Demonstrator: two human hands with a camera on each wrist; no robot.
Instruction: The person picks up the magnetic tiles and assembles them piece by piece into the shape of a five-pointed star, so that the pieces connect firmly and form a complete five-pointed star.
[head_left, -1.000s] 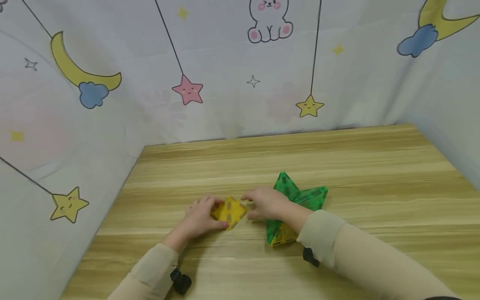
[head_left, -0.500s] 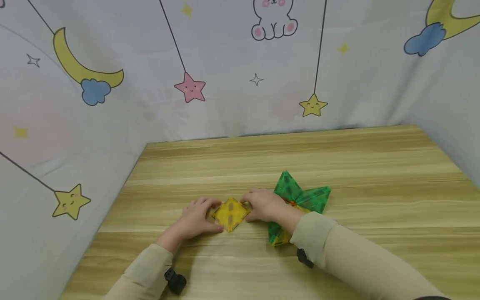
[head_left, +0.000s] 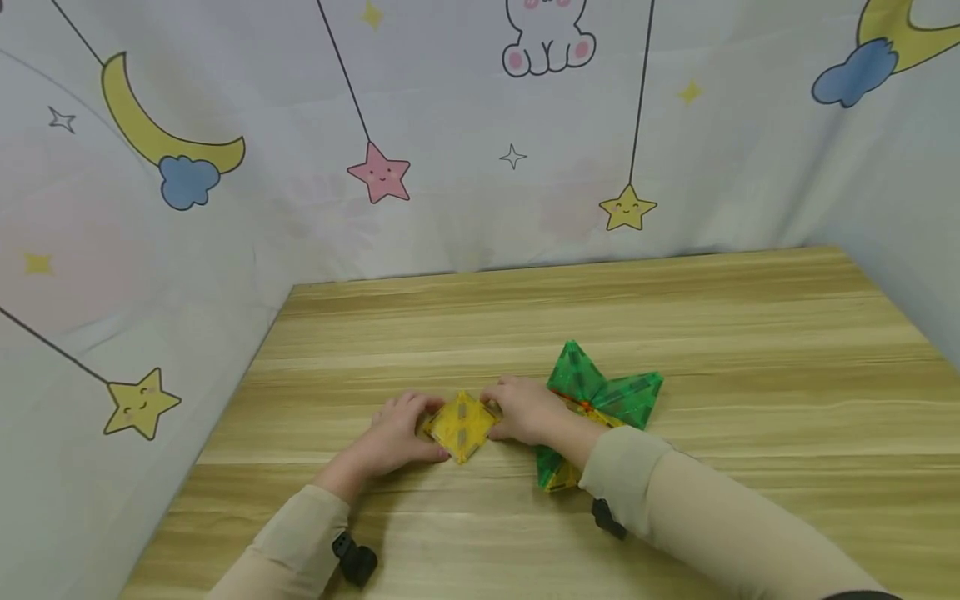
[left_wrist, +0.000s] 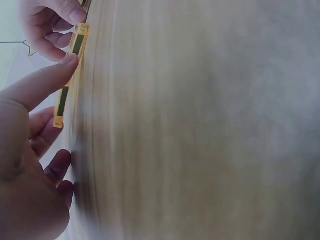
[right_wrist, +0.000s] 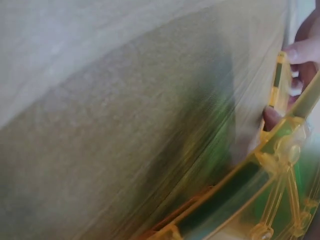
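Two yellow magnetic tiles (head_left: 462, 427), triangles set side by side, make a diamond low over the wooden table in the head view. My left hand (head_left: 401, 429) pinches the diamond's left side, its thumb on the near edge and its fingers at the far edge. Around the right corner my right hand (head_left: 525, 410) grips with thumb and index finger. The left wrist view shows the left thumb (left_wrist: 60, 75) against the tile's edge (left_wrist: 78, 44) and the right fingertips at its far end. Under my right forearm lies a green and yellow magnetic tile piece (head_left: 630, 397), partly hidden.
The wooden table (head_left: 420, 333) reaches back to a white printed cloth (head_left: 465, 208), which also rises at both sides. Black wrist cameras (head_left: 354, 560) hang under both sleeves. In the right wrist view the yellow tile frame (right_wrist: 280, 150) of the larger piece stands close by.
My right hand has closed in from the right onto the diamond's right corner. The left fingers have shifted slightly on the left side. The green piece stays put.
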